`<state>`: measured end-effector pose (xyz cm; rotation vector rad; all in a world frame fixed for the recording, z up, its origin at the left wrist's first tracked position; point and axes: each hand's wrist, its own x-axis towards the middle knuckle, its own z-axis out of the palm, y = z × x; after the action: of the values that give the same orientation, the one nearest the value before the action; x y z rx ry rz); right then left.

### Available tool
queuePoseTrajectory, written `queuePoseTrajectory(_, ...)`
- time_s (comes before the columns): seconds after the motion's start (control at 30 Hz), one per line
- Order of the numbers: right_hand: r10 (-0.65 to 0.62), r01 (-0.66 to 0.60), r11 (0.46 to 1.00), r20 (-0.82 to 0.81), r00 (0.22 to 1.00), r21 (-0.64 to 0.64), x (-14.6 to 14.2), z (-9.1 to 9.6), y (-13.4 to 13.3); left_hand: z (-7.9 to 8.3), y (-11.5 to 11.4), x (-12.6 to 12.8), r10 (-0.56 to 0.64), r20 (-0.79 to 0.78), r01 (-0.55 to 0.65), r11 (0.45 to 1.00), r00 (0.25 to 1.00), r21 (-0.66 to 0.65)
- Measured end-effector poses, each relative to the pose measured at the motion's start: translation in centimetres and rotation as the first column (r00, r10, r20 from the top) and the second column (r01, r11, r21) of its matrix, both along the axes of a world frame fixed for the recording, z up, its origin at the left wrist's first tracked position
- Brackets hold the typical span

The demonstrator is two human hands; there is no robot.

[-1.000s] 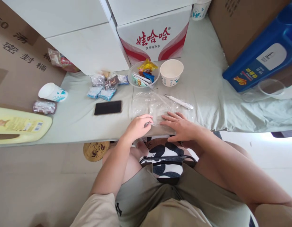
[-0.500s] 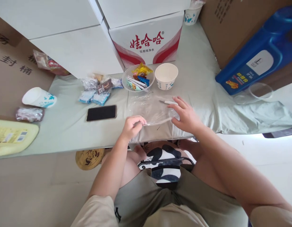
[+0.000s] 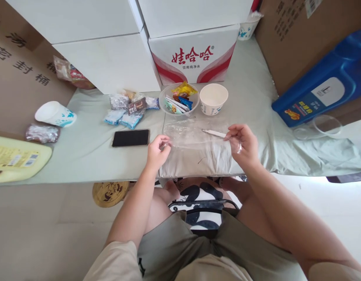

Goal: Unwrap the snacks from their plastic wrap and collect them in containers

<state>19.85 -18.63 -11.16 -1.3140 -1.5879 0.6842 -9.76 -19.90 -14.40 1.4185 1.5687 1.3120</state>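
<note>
A clear plastic bag (image 3: 186, 136) lies spread, thin and wrinkled, at the front of the cloth-covered table. My left hand (image 3: 158, 151) is closed in a pinch on its left edge. At the right edge, my right hand (image 3: 244, 144) has curled fingers, with a shiny bit of the plastic showing at the palm. A slim white tool (image 3: 214, 133) with a grey pointed tip, like a small knife, lies over the bag; its right end meets my right fingertips. Behind the bag stand a clear bowl (image 3: 162, 106) of wrapped snacks and a white paper bowl (image 3: 214, 99).
A black phone (image 3: 130, 138) and several snack packets (image 3: 130, 111) lie to the left. Further left are a tipped paper cup (image 3: 54, 114) and a yellow bottle (image 3: 19, 160). A blue bottle (image 3: 323, 89) leans at the right beside a clear cup (image 3: 326, 127). White boxes (image 3: 194, 54) stand behind.
My hands have moved apart, the left leftward and the right rightward, stretching the bag sideways. My right hand has turned and its fingers have curled. The view has shifted slightly.
</note>
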Motion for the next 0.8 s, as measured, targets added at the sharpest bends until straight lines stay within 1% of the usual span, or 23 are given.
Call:
queuePoseTrajectory(0.03, 0.034, -0.034, 0.999, -0.021, 0.999, -0.035, 0.0, 0.0, 0.1, -0.1, 0.0, 0.0, 0.022, 0.010, -0.022, 1.000, 1.000, -0.015)
queuePoseTrajectory(0.07, 0.096, -0.098, 0.991, -0.029, 0.995, -0.088, 0.1, 0.1, 0.2, -0.1, 0.1, 0.0, 0.039, 0.033, -0.038, 0.999, 0.999, -0.029)
queuePoseTrajectory(0.1, 0.181, -0.183, 0.972, -0.028, 0.983, -0.151, 0.1, 0.2, 0.2, -0.1, 0.1, 0.0, 0.053, 0.069, -0.050, 0.998, 0.996, -0.038)
queuePoseTrajectory(0.17, 0.350, -0.342, 0.904, -0.016, 0.937, -0.258, 0.0, 0.3, 0.0, -0.1, 0.3, 0.1, 0.078, 0.181, -0.072, 0.997, 0.980, -0.038)
queuePoseTrajectory(0.2, 0.396, -0.383, 0.880, -0.012, 0.918, -0.281, -0.1, 0.4, -0.2, 0.0, 0.4, 0.1, 0.088, 0.257, -0.082, 0.996, 0.962, -0.031)
queuePoseTrajectory(0.23, 0.407, -0.395, 0.874, -0.019, 0.913, -0.283, -0.3, 0.5, -0.4, 0.1, 0.5, 0.1, 0.093, 0.341, -0.090, 0.996, 0.935, -0.025)
queuePoseTrajectory(0.27, 0.388, -0.385, 0.882, -0.045, 0.921, -0.273, -0.4, 0.6, -0.6, 0.2, 0.6, 0.1, 0.093, 0.422, -0.091, 0.996, 0.902, -0.024)
queuePoseTrajectory(0.33, 0.286, -0.316, 0.914, -0.148, 0.947, -0.256, -0.7, 0.8, -0.7, 0.5, 0.8, 0.1, 0.090, 0.529, -0.078, 0.996, 0.844, -0.044)
queuePoseTrajectory(0.37, 0.217, -0.267, 0.929, -0.209, 0.954, -0.255, -0.8, 0.8, -0.7, 0.6, 0.8, 0.1, 0.095, 0.544, -0.069, 0.995, 0.834, -0.069)
queuePoseTrajectory(0.43, 0.073, -0.157, 0.953, -0.308, 0.948, -0.259, -0.9, 0.8, -0.3, 0.8, 0.9, 0.1, 0.120, 0.523, -0.060, 0.990, 0.844, -0.131)
queuePoseTrajectory(0.5, -0.057, -0.039, 0.964, -0.349, 0.935, -0.263, -0.8, 0.6, 0.3, 1.0, 0.9, 0.2, 0.137, 0.503, -0.055, 0.983, 0.853, -0.174)
queuePoseTrajectory(0.57, -0.161, 0.067, 0.960, -0.339, 0.927, -0.273, -0.6, 0.4, 0.9, 1.1, 0.9, 0.2, 0.139, 0.527, -0.051, 0.983, 0.838, -0.178)
queuePoseTrajectory(0.63, -0.224, 0.135, 0.948, -0.302, 0.927, -0.288, -0.3, 0.2, 1.3, 1.1, 1.0, 0.2, 0.138, 0.548, -0.060, 0.986, 0.825, -0.158)
queuePoseTrajectory(0.73, -0.236, 0.150, 0.933, -0.241, 0.941, -0.326, 0.0, -0.1, 1.4, 1.0, 1.2, 0.2, 0.153, 0.504, -0.098, 0.986, 0.850, -0.134)
queuePoseTrajectory(0.8, -0.230, 0.157, 0.928, -0.188, 0.955, -0.338, 0.3, -0.3, 1.5, 0.8, 1.3, 0.2, 0.189, 0.463, -0.141, 0.980, 0.866, -0.137)
